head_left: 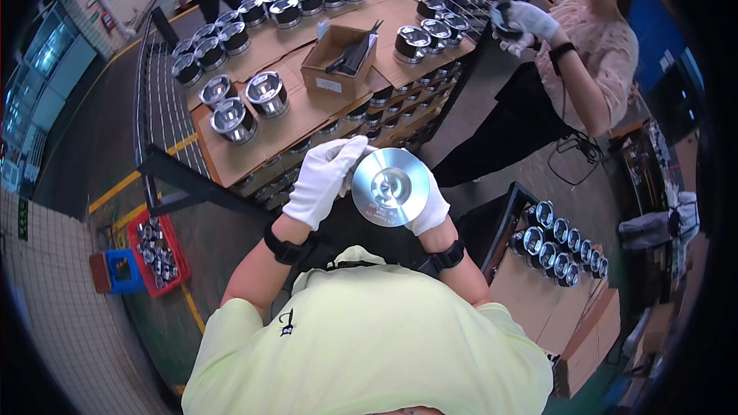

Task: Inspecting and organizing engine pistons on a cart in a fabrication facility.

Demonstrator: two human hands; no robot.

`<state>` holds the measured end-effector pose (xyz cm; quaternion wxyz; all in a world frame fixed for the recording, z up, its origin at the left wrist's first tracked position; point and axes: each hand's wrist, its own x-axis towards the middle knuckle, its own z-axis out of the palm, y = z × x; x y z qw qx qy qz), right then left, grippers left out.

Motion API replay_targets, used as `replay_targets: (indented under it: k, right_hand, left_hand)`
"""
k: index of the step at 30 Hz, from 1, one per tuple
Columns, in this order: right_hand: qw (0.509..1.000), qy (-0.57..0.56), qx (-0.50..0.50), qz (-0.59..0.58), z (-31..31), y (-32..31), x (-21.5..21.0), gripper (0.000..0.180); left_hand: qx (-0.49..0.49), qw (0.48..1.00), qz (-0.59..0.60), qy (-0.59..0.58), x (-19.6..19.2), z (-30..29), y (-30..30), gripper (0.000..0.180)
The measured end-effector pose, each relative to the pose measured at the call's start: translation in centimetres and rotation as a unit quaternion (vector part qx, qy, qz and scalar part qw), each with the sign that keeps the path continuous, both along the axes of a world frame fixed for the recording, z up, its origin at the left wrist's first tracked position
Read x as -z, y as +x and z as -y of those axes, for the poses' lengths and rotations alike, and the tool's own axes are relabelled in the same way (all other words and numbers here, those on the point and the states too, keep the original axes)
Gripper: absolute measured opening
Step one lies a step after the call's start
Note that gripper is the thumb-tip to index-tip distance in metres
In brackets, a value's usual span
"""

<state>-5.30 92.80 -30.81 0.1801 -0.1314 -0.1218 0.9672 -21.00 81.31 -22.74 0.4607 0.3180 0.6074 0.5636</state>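
A shiny metal engine piston (390,187) is held up in front of my chest, with its round crown facing me. My right hand (432,211), in a white glove, grips it from the right and below; most of its fingers are hidden behind the piston. At the upper left of the crown, my gloved left hand (321,180) has its fingers bent together against the piston's side. The crown covers part of that contact. Black bands circle both my wrists.
Ahead stands a cardboard-topped rack (307,127) with several pistons (267,94) and an open cardboard box (329,77). A cart (530,284) at right holds more pistons. A co-worker (584,77) stands at far right. A red crate (178,250) sits at left.
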Motion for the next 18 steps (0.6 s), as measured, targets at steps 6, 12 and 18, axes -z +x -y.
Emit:
replay_targets:
  k: [6, 12, 18]
  right_hand:
    - [0.979, 0.148, 0.105, 0.091, 0.4, -0.2, 0.9, 0.038]
    - [0.982, 0.076, 0.12, 0.127, 2.7, -5.6, -1.5, 0.048]
    - [0.527, 0.703, -0.02, 0.478, -1.5, -7.3, -3.5, 0.043]
  left_hand:
    - [0.109, 0.984, -0.024, 0.136, 5.2, 0.3, -0.9, 0.048]
    - [0.039, 0.941, 0.335, 0.044, 7.2, 0.1, -4.4, 0.039]
    - [-0.011, 0.891, 0.445, 0.084, 14.6, 2.9, -10.8, 0.034]
